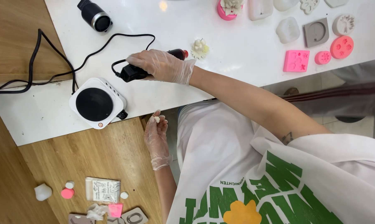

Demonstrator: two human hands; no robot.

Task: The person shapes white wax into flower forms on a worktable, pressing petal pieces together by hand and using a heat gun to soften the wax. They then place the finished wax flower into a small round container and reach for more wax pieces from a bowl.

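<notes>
- White tabletop point(237, 62) fills the upper part of the head view; a wooden surface point(104, 153) lies below it at the left
- We see our right hand point(160, 66), in a thin clear glove, over the middle of the tabletop. Its fingers are wrapped tightly around a black hand tool point(133, 74) with a red tip point(182, 53)
- A black cable point(71, 68) runs from the tool's rear end in loops across the tabletop and off its left edge
- Our left hand point(157, 143), also gloved, is below the table edge, in front of our white shirt point(212, 141). Its fingertips pinch a small white piece point(156, 119); the other fingers are loosely curled
- A small white hotplate point(97, 103) with a round black top stands just left of the tool, near the table edge
- A white flower-shaped piece point(200, 49) lies just beside the red tip; we cannot tell whether they touch
- A black cylinder point(95, 16) lies at the top left of the tabletop, well apart from both hands
- Pink moulds point(296, 61), a grey square mould point(316, 32) and whitish moulds point(287, 30) are grouped at the top right
- On the wooden surface we see a white lump point(43, 191), a pink round piece point(67, 193) and a white packet point(102, 189)
</notes>
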